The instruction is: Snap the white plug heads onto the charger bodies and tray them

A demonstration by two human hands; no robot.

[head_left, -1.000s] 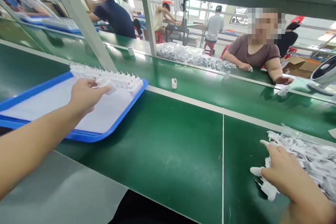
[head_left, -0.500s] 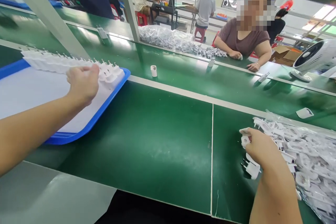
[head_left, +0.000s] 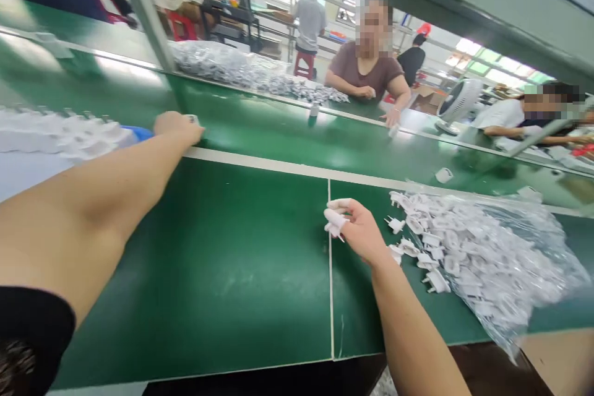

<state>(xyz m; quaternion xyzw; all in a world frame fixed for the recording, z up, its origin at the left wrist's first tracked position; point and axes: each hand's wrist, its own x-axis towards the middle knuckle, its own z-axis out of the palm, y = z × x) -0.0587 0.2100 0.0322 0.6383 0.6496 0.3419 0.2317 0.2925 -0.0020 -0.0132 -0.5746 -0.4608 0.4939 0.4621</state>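
My left hand reaches over the green belt, fingers closed around a white charger housing that is mostly hidden by them. White finger cots cover fingertips of my right hand, which is above the bench beside the seam. Pinched in it is a small white plug piece, partly covered by the fingers. Right of that hand, loose white two-pin plug pieces lie by a clear plastic bag heaped with more of them.
At left, a blue tray carries rows of white plug housings. Another white housing sits on the belt. Across it are a co-worker, a fan and more bagged parts. A metal post rises at left.
The view has swung right. My left hand has gone from above the tray to the housing on the belt. My right hand has moved left from the plug heap, carrying a plug piece.
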